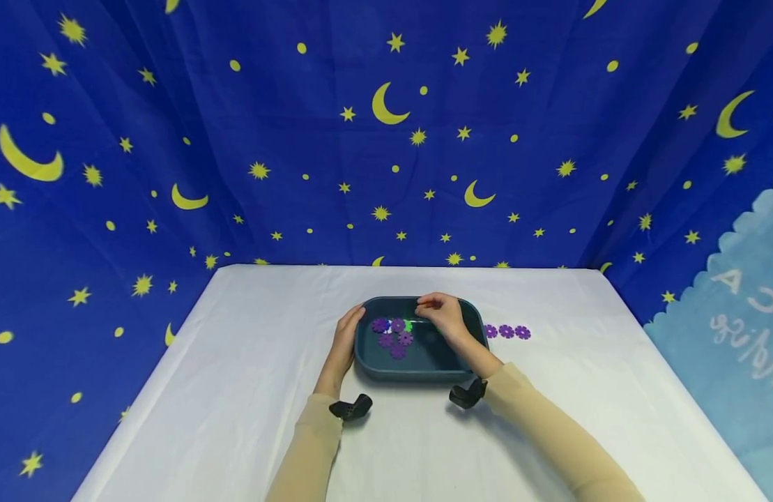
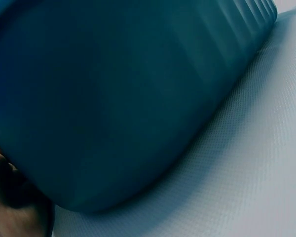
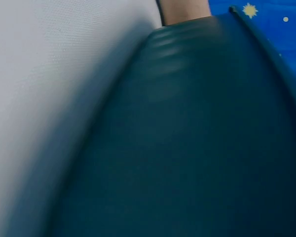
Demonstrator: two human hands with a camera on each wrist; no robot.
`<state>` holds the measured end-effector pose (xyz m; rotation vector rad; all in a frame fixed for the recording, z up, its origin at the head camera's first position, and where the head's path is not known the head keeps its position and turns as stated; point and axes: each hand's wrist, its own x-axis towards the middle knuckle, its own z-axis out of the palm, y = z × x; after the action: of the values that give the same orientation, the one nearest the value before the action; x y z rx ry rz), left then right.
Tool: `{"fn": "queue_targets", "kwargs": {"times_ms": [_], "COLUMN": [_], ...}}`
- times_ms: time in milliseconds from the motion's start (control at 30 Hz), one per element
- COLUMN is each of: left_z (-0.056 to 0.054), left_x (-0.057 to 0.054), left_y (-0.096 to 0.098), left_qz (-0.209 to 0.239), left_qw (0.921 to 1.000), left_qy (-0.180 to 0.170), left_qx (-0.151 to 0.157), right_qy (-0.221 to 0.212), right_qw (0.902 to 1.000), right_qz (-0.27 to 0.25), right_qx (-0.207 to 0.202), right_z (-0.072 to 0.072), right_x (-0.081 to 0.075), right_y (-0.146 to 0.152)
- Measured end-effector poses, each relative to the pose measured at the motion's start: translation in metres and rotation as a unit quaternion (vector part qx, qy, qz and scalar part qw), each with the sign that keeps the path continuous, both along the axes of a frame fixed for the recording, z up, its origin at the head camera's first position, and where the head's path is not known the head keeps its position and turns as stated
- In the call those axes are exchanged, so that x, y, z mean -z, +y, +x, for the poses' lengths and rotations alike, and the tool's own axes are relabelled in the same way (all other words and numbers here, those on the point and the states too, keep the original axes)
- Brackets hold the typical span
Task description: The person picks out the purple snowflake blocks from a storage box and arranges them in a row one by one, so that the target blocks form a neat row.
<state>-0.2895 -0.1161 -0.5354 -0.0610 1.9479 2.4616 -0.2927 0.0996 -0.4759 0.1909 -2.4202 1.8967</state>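
Observation:
A dark teal plastic tub stands on the white-covered table. Flower-shaped plastic discs lie at the left of its floor: several purple discs, a green disc and a bit of blue. My left hand rests along the tub's left outer wall, fingers reaching up to the rim at the far left corner. Over the tub's far right part is my right hand, its fingers bent and fingertips close to the thumb. Whether a disc sits between those fingertips I cannot tell. Both wrist views are mostly filled by the tub's outer wall.
To the right of the tub, three purple discs lie in a row on the white tablecloth. A blue curtain with yellow moons and stars hangs behind and at the sides. A light blue panel with lettering is at the right.

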Motion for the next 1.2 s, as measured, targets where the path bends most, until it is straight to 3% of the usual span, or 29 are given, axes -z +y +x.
{"fn": "queue_targets", "kwargs": {"times_ms": [267, 500, 800, 1067, 1200], "left_z": [-0.001, 0.017, 0.001, 0.001, 0.003], "left_x": [-0.002, -0.029, -0.004, -0.001, -0.001], "left_y": [-0.003, -0.001, -0.003, 0.000, 0.000], "left_qz": [0.004, -0.001, 0.004, -0.004, 0.007], "left_qw": [1.0000, 0.9999, 0.9999, 1.0000, 1.0000], "left_qy": [0.001, 0.003, -0.004, 0.002, -0.003], "left_qx": [0.009, 0.011, 0.012, -0.004, 0.005], "right_qy": [-0.035, -0.043, -0.028, 0.013, 0.044], "right_qw": [0.9978, 0.9907, 0.9792, 0.9650, 0.9589], "right_qz": [0.019, 0.066, 0.137, 0.202, 0.223], "right_qx": [-0.054, -0.111, -0.147, -0.167, -0.169], "right_z": [-0.001, -0.004, -0.002, -0.002, 0.000], "right_x": [0.011, 0.021, 0.023, 0.023, 0.025], "right_y": [-0.009, -0.013, -0.013, -0.013, -0.011]}}
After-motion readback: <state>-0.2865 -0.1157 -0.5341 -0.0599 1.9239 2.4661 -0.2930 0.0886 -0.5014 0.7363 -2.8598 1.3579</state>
